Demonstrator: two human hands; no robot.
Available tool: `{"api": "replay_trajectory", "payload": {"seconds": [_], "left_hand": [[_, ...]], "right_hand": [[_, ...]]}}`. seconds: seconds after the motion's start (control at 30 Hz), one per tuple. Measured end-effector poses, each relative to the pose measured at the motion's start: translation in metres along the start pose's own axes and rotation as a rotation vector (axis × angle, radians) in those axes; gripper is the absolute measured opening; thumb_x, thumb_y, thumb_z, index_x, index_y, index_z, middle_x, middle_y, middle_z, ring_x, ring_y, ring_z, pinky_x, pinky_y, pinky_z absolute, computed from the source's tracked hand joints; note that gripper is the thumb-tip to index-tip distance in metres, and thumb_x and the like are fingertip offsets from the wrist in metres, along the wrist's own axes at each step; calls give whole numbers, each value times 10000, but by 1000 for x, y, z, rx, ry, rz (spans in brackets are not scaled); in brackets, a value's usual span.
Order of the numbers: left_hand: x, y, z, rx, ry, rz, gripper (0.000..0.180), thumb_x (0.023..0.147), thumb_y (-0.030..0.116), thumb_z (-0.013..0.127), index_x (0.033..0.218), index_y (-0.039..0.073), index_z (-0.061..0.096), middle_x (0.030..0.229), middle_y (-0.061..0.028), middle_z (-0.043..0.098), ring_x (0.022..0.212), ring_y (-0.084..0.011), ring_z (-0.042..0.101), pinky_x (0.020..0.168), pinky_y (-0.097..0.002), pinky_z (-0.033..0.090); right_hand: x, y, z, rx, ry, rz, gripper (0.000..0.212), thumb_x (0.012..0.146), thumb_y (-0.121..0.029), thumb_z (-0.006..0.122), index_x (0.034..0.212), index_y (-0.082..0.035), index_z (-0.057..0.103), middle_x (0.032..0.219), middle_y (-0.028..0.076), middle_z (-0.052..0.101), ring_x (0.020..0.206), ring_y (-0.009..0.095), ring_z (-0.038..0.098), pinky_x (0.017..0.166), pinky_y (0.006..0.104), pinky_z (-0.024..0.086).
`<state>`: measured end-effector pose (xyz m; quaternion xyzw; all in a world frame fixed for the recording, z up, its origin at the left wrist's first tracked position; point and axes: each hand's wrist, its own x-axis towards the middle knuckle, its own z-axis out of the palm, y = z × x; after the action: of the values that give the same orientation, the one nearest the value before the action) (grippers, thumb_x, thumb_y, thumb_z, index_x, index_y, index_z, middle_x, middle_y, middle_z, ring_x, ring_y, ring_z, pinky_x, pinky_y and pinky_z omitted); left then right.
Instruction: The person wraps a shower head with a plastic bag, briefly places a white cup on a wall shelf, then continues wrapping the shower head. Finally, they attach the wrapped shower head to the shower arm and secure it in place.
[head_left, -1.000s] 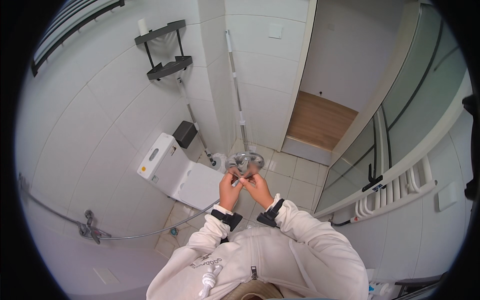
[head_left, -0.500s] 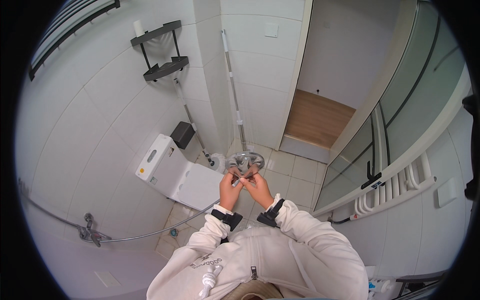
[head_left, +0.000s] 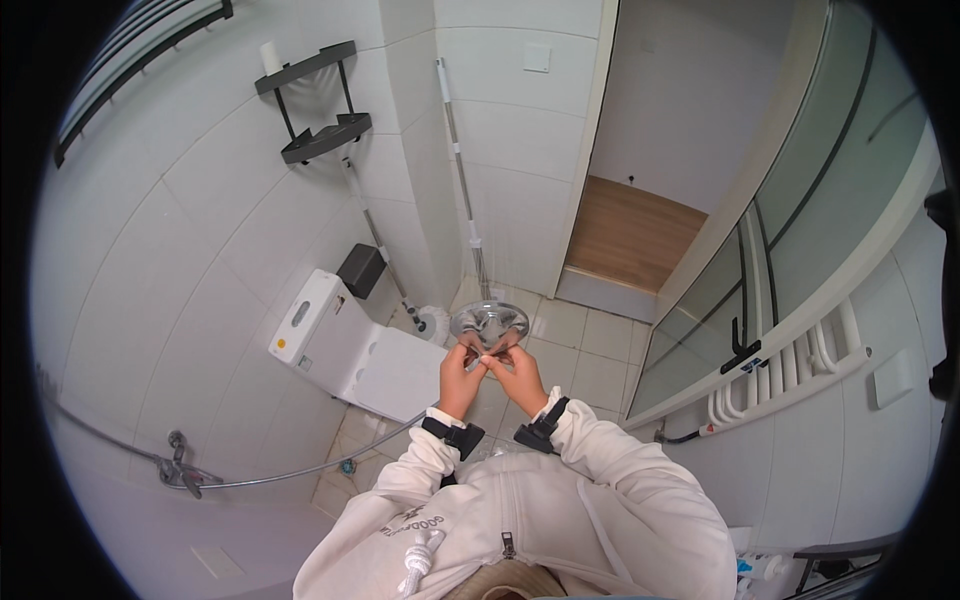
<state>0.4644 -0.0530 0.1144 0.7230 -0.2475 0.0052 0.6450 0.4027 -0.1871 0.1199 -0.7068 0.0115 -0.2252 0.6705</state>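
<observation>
Toilet (head_left: 397, 378) as reference. Round chrome disc (head_left: 490, 318) sits just right of the lid in view — left hand (head_left: 460, 386) and right hand (head_left: 518, 381) both on its near rim. Fingertips of the two meet, clamped on that rim. Hose (head_left: 320, 468) runs on the toilet's near side, from the shower valve (head_left: 178, 463) to its left.
</observation>
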Motion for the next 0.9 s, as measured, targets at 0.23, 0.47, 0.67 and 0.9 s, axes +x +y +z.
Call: {"api": "replay_trajectory", "payload": {"seconds": [0.23, 0.47, 0.67, 0.9], "left_hand": [[0, 2, 3, -32, -20, 8, 273, 859, -58, 707, 1101, 1, 598, 1021, -26, 624, 961, -104, 617, 886, -289, 547], [-1, 8, 8, -83, -45, 14, 270, 867, -63, 691, 1111, 4, 598, 1035, -28, 619, 982, -112, 617, 932, -308, 545], [-1, 13, 10, -88, -67, 30, 243, 872, -72, 674, 1088, 4, 591, 1018, -23, 611, 990, -108, 613, 932, -310, 547], [-2, 11, 12, -21, -61, 1, 246, 859, -61, 700, 1066, 11, 588, 995, -11, 604, 952, -90, 594, 871, -280, 540]], "right_hand": [[-2, -1, -3, -14, 16, 3, 296, 923, -183, 765, 1060, 48, 643, 987, 149, 736, 944, 226, 733, 856, 335, 573], [-5, -3, -8, -21, 28, -3, 284, 925, -180, 763, 1066, 38, 648, 998, 142, 736, 957, 222, 730, 868, 335, 571], [-8, -5, -11, -7, 25, 25, 284, 928, -183, 763, 1074, 32, 647, 1014, 130, 731, 995, 213, 721, 891, 329, 562], [-10, -6, -14, 14, 29, 21, 268, 930, -168, 759, 1068, 34, 650, 1012, 117, 725, 980, 193, 714, 891, 317, 558]]}}
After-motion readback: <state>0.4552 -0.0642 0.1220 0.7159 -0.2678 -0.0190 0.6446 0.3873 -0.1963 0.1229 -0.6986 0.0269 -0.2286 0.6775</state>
